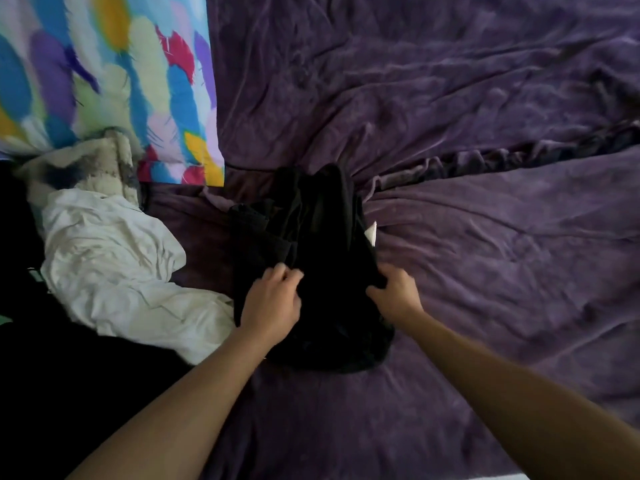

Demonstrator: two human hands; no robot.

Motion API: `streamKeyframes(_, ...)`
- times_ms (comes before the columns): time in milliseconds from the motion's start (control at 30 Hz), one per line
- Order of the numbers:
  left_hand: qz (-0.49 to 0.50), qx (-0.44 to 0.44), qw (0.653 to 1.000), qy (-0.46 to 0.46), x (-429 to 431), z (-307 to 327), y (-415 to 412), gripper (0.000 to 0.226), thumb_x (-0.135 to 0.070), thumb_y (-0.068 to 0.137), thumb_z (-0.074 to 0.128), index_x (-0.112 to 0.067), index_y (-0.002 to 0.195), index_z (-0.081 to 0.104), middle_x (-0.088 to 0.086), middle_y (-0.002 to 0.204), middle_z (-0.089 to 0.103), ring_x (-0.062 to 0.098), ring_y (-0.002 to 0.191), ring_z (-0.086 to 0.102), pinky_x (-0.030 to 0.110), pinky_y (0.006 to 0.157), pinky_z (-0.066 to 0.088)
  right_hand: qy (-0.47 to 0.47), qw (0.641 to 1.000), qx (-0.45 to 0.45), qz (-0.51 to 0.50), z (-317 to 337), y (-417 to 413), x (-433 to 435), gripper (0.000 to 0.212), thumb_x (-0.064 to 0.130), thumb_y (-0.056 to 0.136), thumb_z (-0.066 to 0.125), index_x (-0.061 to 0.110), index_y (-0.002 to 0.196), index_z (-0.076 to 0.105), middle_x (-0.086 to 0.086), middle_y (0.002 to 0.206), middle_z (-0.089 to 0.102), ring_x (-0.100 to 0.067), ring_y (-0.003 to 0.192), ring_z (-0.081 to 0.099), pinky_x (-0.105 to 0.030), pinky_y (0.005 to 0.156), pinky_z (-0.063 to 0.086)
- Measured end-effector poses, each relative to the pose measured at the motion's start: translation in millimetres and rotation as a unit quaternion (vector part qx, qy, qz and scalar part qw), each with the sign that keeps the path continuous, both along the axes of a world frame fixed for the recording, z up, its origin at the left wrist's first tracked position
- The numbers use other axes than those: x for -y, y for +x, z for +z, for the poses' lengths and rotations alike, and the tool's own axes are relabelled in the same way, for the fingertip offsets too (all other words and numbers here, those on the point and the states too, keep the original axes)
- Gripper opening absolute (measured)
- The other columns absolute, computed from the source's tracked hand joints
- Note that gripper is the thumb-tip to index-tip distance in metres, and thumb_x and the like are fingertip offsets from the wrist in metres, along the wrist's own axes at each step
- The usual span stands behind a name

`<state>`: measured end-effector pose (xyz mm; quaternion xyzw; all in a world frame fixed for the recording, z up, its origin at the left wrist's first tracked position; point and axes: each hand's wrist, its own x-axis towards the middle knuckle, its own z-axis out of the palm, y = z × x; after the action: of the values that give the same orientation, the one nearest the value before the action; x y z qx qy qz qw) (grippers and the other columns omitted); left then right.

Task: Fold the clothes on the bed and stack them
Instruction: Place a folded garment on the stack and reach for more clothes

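Black garment (311, 271) lying crumpled in a heap near the middle of the bed (485, 237), on the wrinkled purple cover, small white tag (371, 233) showing at its right edge. Left hand (272, 303) resting on the garment's near left part, fingers curled onto the dark cloth, pinching a fold as far as the blur allows telling. Right hand (394, 294) closing on the garment's right edge, fingers tucked into the fabric and thumb pressing over it. Both bare forearms reaching in from the near edge, well apart at the elbows, nearing each other at the garment. White garment (114, 265) lying rumpled just left of the black one, touching or nearly touching it at the near end. Cream and dark mottled cloth (86, 168) bunching behind the white one. Colourful feather-print fabric (104, 74) lying flat at the far left, beside the purple cover.
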<state>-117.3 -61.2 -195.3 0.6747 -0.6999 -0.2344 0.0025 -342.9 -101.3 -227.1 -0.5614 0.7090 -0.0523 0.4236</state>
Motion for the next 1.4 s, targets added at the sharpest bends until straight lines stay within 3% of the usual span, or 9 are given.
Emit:
streamKeyframes(200, -0.208, 0.096, 0.973, -0.011, 65.0, 11.0, -75.8, 0.088, -0.016, 0.085, 0.058, -0.036, 0.15, 0.003, 0.01, 0.159, -0.004, 0.031, 0.145, 0.003, 0.044, 0.112, 0.022, -0.13, 0.974, 0.016, 0.186, 21.2, -68.3, -99.5, 0.026, 0.011, 0.065, 0.06, 0.021, 0.08, 0.041, -0.003, 0.079, 0.05, -0.028, 0.07, 0.054, -0.032, 0.058, 0.038)
streamKeyframes(333, -0.353, 0.21, 0.902, 0.136, 62.2, -2.3, -108.6, 0.049, -0.015, 0.087, 0.053, -0.026, 0.134, 0.046, 0.006, 0.147, 0.036, 0.029, 0.142, 0.019, 0.054, 0.114, 0.012, -0.138, 0.962, 0.003, 0.237, 18.1, -94.8, -118.9, 0.026, 0.008, 0.074, 0.056, 0.022, 0.094, 0.049, -0.004, 0.089, 0.05, -0.027, 0.076, 0.054, -0.033, 0.057, 0.045)
streamKeyframes(500, -0.259, 0.171, 0.93, 0.2, 5.1, -12.5, -86.5, 0.032, -0.018, 0.089, 0.051, -0.022, 0.121, 0.052, -0.001, 0.119, 0.057, 0.021, 0.115, 0.049, 0.041, 0.103, 0.029, 0.005, 0.99, -0.073, 0.117, 12.1, -117.5, -116.6, 0.045, 0.019, 0.078, 0.069, 0.025, 0.119, 0.05, -0.009, 0.105, 0.059, -0.039, 0.089, 0.062, -0.042, 0.069, 0.047)
streamKeyframes(667, 0.129, -0.069, 0.912, 0.383, -19.6, -16.0, -85.1, 0.054, -0.05, 0.097, 0.033, -0.03, 0.146, 0.029, 0.011, 0.143, 0.044, 0.032, 0.127, 0.045, 0.039, 0.104, 0.036, 0.061, 0.997, -0.033, 0.042, 14.5, -119.2, -104.2, 0.027, 0.025, 0.074, 0.077, 0.018, 0.085, 0.053, -0.005, 0.088, 0.07, -0.028, 0.089, 0.065, -0.035, 0.063, 0.04)
streamKeyframes(800, 0.015, 0.044, 0.899, 0.436, -6.3, -28.5, -104.0, 0.059, -0.059, 0.075, 0.06, -0.042, 0.129, 0.046, 0.004, 0.135, 0.049, 0.031, 0.117, 0.052, 0.044, 0.098, 0.044, 0.049, 0.998, 0.013, 0.047, 31.8, -125.5, -95.6, 0.033, 0.031, 0.068, 0.083, 0.023, 0.072, 0.051, 0.007, 0.066, 0.059, -0.013, 0.066, 0.058, -0.033, 0.06, 0.041)
streamKeyframes(900, -0.011, 0.139, 0.927, 0.349, -11.3, -19.7, -107.7, 0.022, -0.025, 0.081, 0.06, -0.027, 0.103, 0.057, 0.001, 0.114, 0.059, 0.025, 0.102, 0.058, 0.042, 0.085, 0.049, 0.029, 0.997, 0.07, -0.01, 46.0, -138.2, -81.7, 0.031, 0.031, 0.065, 0.086, 0.014, 0.068, 0.06, 0.009, 0.056, 0.052, 0.001, 0.054, 0.043, -0.027, 0.053, 0.04)
streamKeyframes(1000, 0.069, 0.111, 0.973, 0.19, -12.3, 15.8, -87.6, 0.007, -0.024, 0.088, 0.056, -0.022, 0.093, 0.06, 0.001, 0.095, 0.066, 0.022, 0.086, 0.063, 0.031, 0.067, 0.047, 0.001, 0.988, 0.132, -0.084, 71.6, -144.9, -57.3, 0.02, 0.009, 0.072, 0.082, 0.013, 0.066, 0.062, 0.013, 0.05, 0.05, 0.002, 0.053, 0.044, -0.02, 0.048, 0.038)
streamKeyframes(1200, 0.24, 0.032, 0.97, -0.013, 19.1, 123.3, 12.9, 0.011, -0.007, 0.079, 0.062, -0.013, 0.073, 0.056, 0.014, 0.074, 0.065, 0.037, 0.079, 0.061, 0.039, 0.066, 0.047, -0.082, 0.974, 0.182, -0.107, 143.0, -134.5, 12.2, 0.012, 0.006, 0.076, 0.079, 0.0, 0.077, 0.069, 0.0, 0.065, 0.058, -0.01, 0.062, 0.053, -0.028, 0.057, 0.043)
streamKeyframes(1400, 0.185, -0.03, 0.978, -0.095, 14.9, 201.9, 36.8, 0.008, -0.009, 0.078, 0.066, -0.015, 0.074, 0.064, 0.009, 0.074, 0.069, 0.032, 0.078, 0.065, 0.035, 0.067, 0.048, -0.134, 0.966, 0.22, -0.013, 235.6, -92.7, 29.7, 0.018, 0.008, 0.078, 0.077, -0.004, 0.069, 0.067, -0.008, 0.059, 0.061, -0.005, 0.055, 0.053, -0.028, 0.053, 0.046)
